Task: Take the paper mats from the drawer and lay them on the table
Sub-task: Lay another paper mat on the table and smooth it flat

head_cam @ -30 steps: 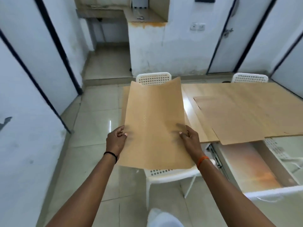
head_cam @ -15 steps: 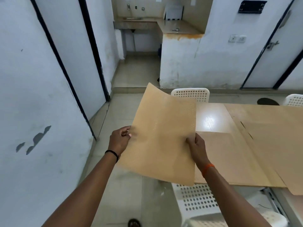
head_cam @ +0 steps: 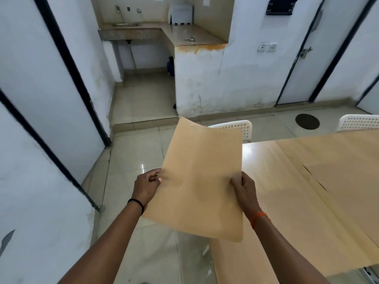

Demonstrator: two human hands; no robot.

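A tan paper mat (head_cam: 202,179) is held up in the middle of the frame, tilted with its far edge curling slightly and its near corner hanging low over the floor. The left hand (head_cam: 146,188) pinches its left edge, fingers curled and closed on the sheet; the right hand (head_cam: 244,188) grips the right edge the same way, though the fingertips behind the paper are hidden. A black band circles the left wrist, an orange one the right.

The mat covers the near left corner of the wooden table (head_cam: 258,156) at right, whose far side runs out of the frame. More paper mats (head_cam: 332,181) already lie flat on it, overlapping; their edges are faint and their number is hard to make out. A white perforated chair (head_cam: 240,128) is mostly hidden behind the held mat, and another (head_cam: 359,123) is cut off at the right edge. At the lower right corner only a sliver of a metal drawer rail (head_cam: 370,275) shows.
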